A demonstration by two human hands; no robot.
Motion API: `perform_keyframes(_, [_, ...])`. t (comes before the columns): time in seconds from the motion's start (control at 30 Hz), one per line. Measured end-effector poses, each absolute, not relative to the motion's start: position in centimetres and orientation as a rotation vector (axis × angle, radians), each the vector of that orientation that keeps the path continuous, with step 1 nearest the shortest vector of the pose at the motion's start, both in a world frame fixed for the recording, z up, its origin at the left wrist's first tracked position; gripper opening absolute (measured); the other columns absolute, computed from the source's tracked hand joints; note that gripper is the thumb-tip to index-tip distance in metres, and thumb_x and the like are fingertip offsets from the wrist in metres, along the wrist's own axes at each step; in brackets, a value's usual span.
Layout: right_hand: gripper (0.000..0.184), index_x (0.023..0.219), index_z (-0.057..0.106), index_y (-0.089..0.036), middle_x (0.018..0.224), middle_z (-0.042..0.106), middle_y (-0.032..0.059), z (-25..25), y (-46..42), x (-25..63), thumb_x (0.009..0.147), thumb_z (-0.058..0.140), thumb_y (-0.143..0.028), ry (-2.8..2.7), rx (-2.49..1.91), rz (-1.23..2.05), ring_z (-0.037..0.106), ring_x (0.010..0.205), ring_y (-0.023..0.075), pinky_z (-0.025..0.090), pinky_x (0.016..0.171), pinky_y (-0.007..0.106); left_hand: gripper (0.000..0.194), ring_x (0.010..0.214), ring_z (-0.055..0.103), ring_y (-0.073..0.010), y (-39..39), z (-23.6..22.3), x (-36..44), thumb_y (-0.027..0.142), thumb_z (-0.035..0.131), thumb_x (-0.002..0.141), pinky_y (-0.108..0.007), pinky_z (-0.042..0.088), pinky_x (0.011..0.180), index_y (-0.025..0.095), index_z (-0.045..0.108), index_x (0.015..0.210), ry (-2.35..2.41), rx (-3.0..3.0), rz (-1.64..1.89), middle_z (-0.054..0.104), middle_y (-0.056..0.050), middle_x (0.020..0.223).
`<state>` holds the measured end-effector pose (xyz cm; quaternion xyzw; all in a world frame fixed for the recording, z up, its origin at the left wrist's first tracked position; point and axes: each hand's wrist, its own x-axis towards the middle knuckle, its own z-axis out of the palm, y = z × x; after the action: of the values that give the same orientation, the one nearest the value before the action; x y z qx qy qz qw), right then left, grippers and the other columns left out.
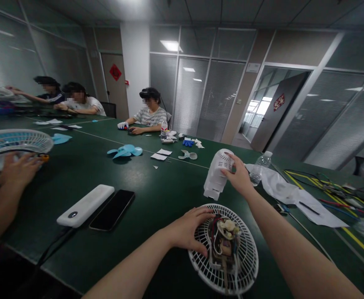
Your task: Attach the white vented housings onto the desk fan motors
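Note:
A white fan grille [254,258] lies on the green table in front of me, with the bared fan motor [226,245] and its wires at its middle. My left hand [189,230] rests on the grille's left side, fingers spread beside the motor. Beyond the grille, a white plastic motor housing [216,174] with vent slots is tilted, its narrow end low near the table; I cannot tell whether it touches. My right hand [239,174] grips this housing at its upper right, thumb and fingers around the edge.
Left of me lie a white power bank [88,204] with a cable and a black phone [112,210]. A co-worker's hand [16,170] touches another fan grille [41,141]. Blue fan blades [125,151], a plastic bottle [261,168], white sheeting [281,189] and cables [340,199] are further off.

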<state>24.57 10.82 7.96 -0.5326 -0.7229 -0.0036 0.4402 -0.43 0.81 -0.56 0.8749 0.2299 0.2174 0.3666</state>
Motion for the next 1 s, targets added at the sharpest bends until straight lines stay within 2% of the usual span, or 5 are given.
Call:
perform_keyframes(0.13, [0.07,0.138,0.039,-0.027,0.14,0.039,0.0124,7.3,10.5,24.7,0.073,0.066,-0.033,-1.763,-1.329,0.057,0.044,0.126,0.0336,0.054,0.086,0.049,0.063,0.131,0.04,-0.0271,2.8,-1.8,0.3,0.053,0.057,0.082,-0.045,0.032,0.11,0.025,0.041,0.137,0.677,2.02,0.898,0.041,-0.01,0.143])
perform_keyframes(0.53, [0.069,0.137,0.039,-0.03,0.147,0.032,0.011,6.4,10.5,24.8,0.074,0.066,-0.026,-1.72,-1.292,0.09,0.034,0.135,0.0314,0.043,0.1,0.054,0.088,0.125,0.045,-0.0318,14.4,0.7,6.6,0.042,0.076,0.066,-0.044,0.039,0.103,0.016,0.036,0.14,1.143,1.953,1.051,0.036,-0.018,0.144])
perform_keyframes(0.67, [0.068,0.137,0.039,-0.031,0.149,0.029,0.0088,7.2,10.4,24.9,0.074,0.065,-0.024,-1.7,-1.244,0.076,0.029,0.138,0.0305,0.043,0.1,0.053,0.079,0.117,0.053,-0.0293,15.4,0.6,8.4,0.043,0.074,0.07,-0.041,0.043,0.097,0.018,0.04,0.137,1.187,1.968,1.026,0.051,-0.015,0.133])
perform_keyframes(0.87, [0.069,0.139,0.034,-0.033,0.148,0.031,0.0089,9.3,7.8,25.2,0.078,0.065,-0.034,-1.46,-1.08,0.115,0.047,0.123,0.0309,0.051,0.089,0.049,0.073,0.106,0.06,-0.0263,14.4,-0.3,9.4,0.04,0.07,0.074,-0.038,0.046,0.094,0.017,0.041,0.137,1.285,1.934,0.997,0.057,-0.014,0.127])
perform_keyframes(1.0, [0.068,0.138,0.035,-0.032,0.142,0.042,0.0099,8.1,3.8,26.3,0.078,0.065,-0.044,-1.309,-1.064,0.357,0.057,0.11,0.0287,0.053,0.085,0.047,0.052,0.087,0.066,-0.0214,12.3,-0.9,8.0,0.036,0.067,0.077,-0.035,0.051,0.085,0.017,0.056,0.124,1.257,1.933,0.953,0.064,-0.011,0.119])
